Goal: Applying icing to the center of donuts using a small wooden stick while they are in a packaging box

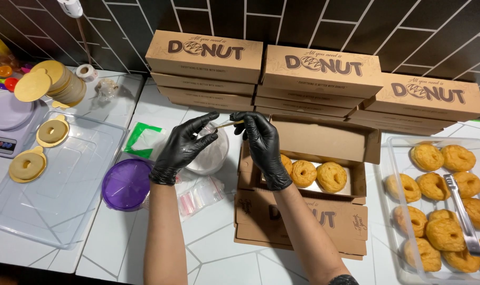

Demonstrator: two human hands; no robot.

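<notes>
On the white table (161,105), I work beside stacked boxes (261,74) and an open box (308,174) of three donuts. Over a clear tub (211,153), my left hand (182,148) and right hand (264,145) pinch a thin gold strip (230,124); steadiness seems needed.

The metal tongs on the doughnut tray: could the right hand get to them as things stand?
Probably yes. The tongs lie uncovered on top of the doughnuts in the clear tray, on the right hand's own side. But that hand pinches a thin gold strip together with the left hand, so it isn't free.
</notes>
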